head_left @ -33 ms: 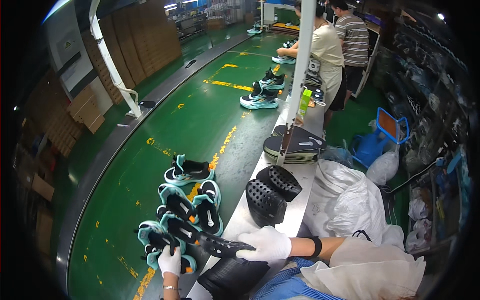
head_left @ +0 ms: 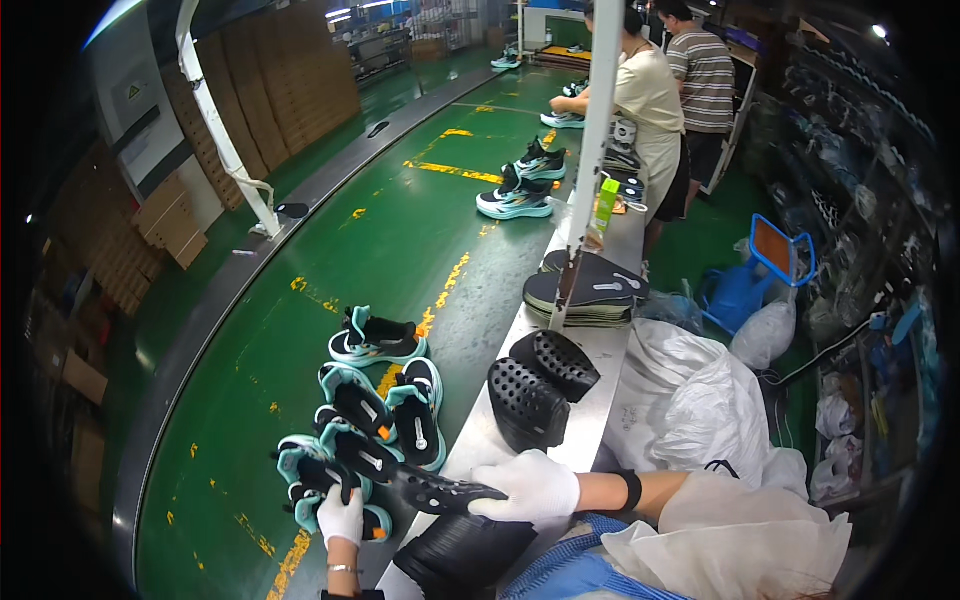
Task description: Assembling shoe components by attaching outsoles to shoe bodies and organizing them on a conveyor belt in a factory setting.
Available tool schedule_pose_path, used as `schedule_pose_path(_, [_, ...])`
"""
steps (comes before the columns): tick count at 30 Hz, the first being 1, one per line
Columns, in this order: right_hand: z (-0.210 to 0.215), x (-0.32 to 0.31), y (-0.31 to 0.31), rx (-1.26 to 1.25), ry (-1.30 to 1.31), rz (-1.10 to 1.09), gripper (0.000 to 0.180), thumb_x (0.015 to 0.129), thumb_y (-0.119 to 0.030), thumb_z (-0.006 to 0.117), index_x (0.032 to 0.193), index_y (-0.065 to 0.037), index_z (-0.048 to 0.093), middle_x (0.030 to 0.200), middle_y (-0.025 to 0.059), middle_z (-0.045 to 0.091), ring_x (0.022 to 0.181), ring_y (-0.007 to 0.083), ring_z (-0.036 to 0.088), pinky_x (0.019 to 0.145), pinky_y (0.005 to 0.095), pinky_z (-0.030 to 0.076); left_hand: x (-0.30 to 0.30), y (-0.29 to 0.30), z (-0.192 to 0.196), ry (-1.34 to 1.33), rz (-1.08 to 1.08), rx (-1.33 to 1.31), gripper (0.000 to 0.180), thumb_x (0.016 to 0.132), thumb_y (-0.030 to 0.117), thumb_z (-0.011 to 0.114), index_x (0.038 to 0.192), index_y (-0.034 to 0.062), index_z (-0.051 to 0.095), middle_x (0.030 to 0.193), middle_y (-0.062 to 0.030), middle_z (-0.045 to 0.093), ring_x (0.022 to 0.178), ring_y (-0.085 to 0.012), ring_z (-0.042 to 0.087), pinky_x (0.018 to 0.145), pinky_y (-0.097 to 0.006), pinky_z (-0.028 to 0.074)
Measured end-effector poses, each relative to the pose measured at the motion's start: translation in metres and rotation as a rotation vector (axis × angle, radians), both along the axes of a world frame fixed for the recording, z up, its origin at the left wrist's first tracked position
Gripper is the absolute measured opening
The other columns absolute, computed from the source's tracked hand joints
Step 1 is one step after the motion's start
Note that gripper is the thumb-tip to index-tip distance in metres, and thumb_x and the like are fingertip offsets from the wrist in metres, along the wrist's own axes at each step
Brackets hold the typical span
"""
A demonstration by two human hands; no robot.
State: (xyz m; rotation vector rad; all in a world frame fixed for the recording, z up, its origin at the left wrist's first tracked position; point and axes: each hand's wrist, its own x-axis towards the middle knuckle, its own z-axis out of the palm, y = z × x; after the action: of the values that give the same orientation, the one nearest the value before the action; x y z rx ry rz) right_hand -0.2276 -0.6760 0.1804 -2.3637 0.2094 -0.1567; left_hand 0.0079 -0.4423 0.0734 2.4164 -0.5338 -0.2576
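Green belt (head_left: 230,420) below; my right hand (head_left: 525,487) clamps a black form (head_left: 432,490) endwise, perhaps for reach. Left hand (head_left: 341,517) touches a sneaker (head_left: 312,467), grip unclear.

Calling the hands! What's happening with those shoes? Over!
Left hand at teal-and-black sneakers. Right hand gripping a black perforated shoe form. Other sneakers crowd close by.

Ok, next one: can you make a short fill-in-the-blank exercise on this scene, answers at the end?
1. The right hand, gripping a black perforated piece, wears a glove coloured ____.
2. The left hand is on a teal-and-black ____.
3. On the metal ledge, two black domed pieces are dotted with ____.
4. Beyond them, around the post's foot, lies a stack of dark ____.

Missing words: white; shoe; holes; insoles.
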Motion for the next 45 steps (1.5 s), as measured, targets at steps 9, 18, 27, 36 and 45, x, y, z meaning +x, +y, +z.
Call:
schedule_pose_path(9, [0.034,0.026,0.027,-0.204,-0.274,0.241,0.029,0.080,-0.032,0.061,0.076,-0.004,0.055,0.058,0.0153,0.057,0.055,0.0365,0.061,0.053,0.0455,0.049,-0.018,0.021,0.019,0.011,-0.062,0.159,0.049,0.083,0.030,0.063,0.128,0.0123,0.055,0.121,-0.0203,0.058,0.108,-0.0330,0.058,0.092,-0.043,0.046])
schedule_pose_path(18, [0.045,0.104,0.079,-0.413,0.187,0.498,0.041,0.078,-0.045,0.054,0.079,-0.007,0.070,0.077,0.0188,0.067,0.074,0.0361,0.067,0.069,0.0449,0.053,-0.063,0.057,0.019,-0.004,-0.223,0.071,0.039,0.086,0.031,0.061,0.110,0.0004,0.060,0.104,-0.0271,0.063,0.102,-0.0421,0.059,0.087,-0.043,0.048])
schedule_pose_path(27, [0.029,0.167,0.136,-0.374,0.387,0.604,0.055,0.077,-0.052,0.053,0.092,-0.003,0.071,0.089,0.0215,0.068,0.086,0.0359,0.066,0.078,0.0409,0.051,-0.059,0.081,0.032,0.143,-0.201,0.264,0.047,0.086,0.036,0.061,0.116,-0.0003,0.058,0.111,-0.0282,0.061,0.104,-0.0416,0.058,0.091,-0.045,0.046])
schedule_pose_path(36, [-0.045,0.231,0.240,-0.661,0.291,0.456,0.023,0.084,-0.019,0.060,0.102,-0.015,0.073,0.101,0.0031,0.070,0.094,0.0267,0.068,0.074,0.0411,0.054,-0.033,0.093,0.030,0.371,-0.454,0.253,0.054,0.080,0.046,0.063,0.119,0.0098,0.062,0.112,-0.0110,0.068,0.108,-0.0297,0.062,0.094,-0.038,0.046])
schedule_pose_path(45, [-0.078,0.254,0.261,-0.681,0.245,0.426,0.021,0.080,-0.021,0.066,0.099,-0.016,0.073,0.100,0.0051,0.071,0.090,0.0257,0.069,0.069,0.0426,0.055,0.004,0.109,-0.042,0.467,-0.583,0.444,0.055,0.088,0.039,0.055,0.136,0.0190,0.040,0.130,-0.0046,0.055,0.123,-0.0174,0.049,0.104,-0.037,0.039])
